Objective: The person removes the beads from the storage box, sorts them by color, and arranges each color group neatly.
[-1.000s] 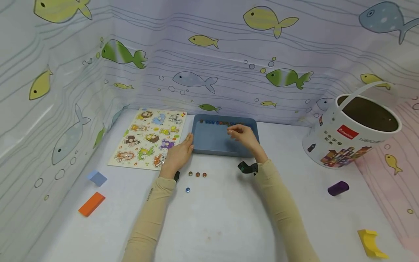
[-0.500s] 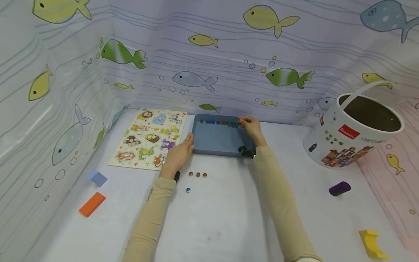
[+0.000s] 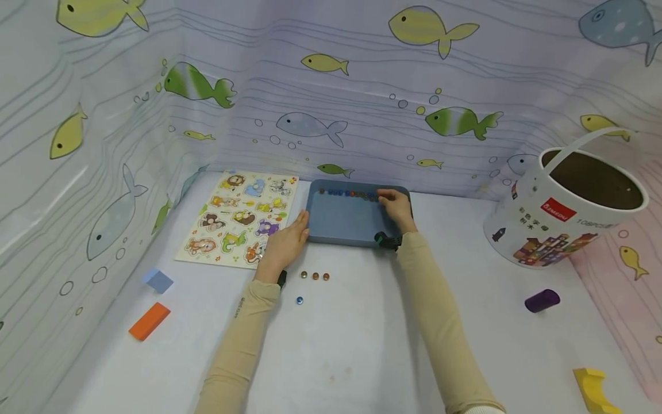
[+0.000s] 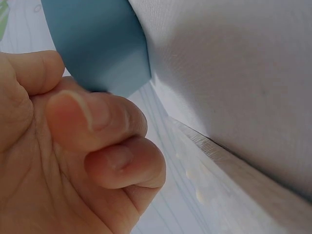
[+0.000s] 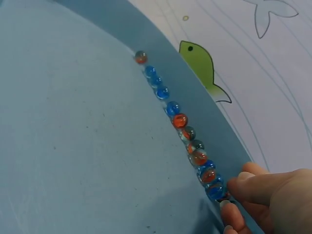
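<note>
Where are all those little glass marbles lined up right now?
In the head view the row of marbles lies along the far rim of the blue tray, by the fish curtain; the right hand touches its right end.

Right hand (image 5: 273, 197) cut off by right wrist view's lower right corner; fingertips pinch at near end of marble row (image 5: 178, 119), marble there mostly hidden. Blue tray (image 5: 73, 146) runs off left and bottom edges there. In head view, marbles along tray's far wall too small to count. Left hand (image 4: 63, 161) fills left wrist view, blurred; contact with tray corner unclear. Yellow block (image 3: 595, 391), far right of tray, cut by bottom edge.
</note>
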Available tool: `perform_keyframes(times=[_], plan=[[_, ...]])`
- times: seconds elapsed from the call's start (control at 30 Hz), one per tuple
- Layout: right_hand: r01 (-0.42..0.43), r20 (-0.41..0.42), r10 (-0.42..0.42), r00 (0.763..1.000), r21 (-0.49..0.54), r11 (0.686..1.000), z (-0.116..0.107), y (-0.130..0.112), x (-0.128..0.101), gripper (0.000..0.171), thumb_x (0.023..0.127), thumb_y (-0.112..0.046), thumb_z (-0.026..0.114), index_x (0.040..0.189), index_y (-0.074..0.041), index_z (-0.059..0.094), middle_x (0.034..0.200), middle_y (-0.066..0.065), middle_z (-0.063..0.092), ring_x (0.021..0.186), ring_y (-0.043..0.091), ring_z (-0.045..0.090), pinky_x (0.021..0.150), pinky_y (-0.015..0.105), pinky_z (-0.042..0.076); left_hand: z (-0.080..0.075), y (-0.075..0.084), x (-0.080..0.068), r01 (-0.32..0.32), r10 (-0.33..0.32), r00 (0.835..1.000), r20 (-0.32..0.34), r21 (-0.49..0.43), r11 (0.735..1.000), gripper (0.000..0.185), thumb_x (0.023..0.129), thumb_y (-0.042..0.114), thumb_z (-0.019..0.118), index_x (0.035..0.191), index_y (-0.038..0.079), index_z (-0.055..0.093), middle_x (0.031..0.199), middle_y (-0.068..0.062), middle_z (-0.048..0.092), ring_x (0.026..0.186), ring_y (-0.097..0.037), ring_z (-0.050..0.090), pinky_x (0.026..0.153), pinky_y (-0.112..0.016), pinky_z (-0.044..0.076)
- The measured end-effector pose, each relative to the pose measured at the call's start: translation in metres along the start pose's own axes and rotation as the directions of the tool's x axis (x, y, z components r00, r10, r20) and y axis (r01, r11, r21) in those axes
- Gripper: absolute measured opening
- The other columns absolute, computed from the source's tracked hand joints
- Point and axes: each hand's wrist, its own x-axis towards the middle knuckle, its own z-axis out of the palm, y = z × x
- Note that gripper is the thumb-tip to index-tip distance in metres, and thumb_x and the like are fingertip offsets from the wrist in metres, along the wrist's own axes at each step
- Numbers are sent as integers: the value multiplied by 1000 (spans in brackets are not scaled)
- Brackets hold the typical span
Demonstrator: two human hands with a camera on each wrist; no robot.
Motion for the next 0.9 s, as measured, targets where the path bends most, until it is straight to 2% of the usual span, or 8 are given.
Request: perform_keyframes(times=[0.2,0.53,0.73,0.9], plan=[[27,15,-26,1000,-60,998,1,3,2,34,101,-18,52,134,-10,58,139,11,55,131,29,49,109,46,42,-1,1,1,1,-1,1000,9,-5,1000,53,106,29,35,154,8,25,160,-5,25,125,-36,55,95,-48,52],[88,54,-77,996,-241,967,6,0,4,30,96,-17,62,124,-10,66,134,12,61,129,31,51,109,48,42,0,-1,1,5,-5,1000,0,10,1000,52,107,29,33,154,9,24,159,-5,26,110,-36,64,80,-45,56],[88,66,-71,995,-301,950,9,-4,2,28,94,-15,63,121,-9,68,136,14,59,132,33,47,110,50,40,0,-1,1,-2,2,1000,-4,6,1000,52,106,28,34,153,8,25,159,-6,26,120,-36,59,89,-46,54],[78,55,-64,996,-308,948,9,-4,2,26,92,-10,65,118,-7,69,134,15,60,129,33,50,107,49,43,0,0,1,4,-4,1000,0,5,1000,52,106,29,34,153,9,25,160,-5,25,123,-35,57,91,-46,54]])
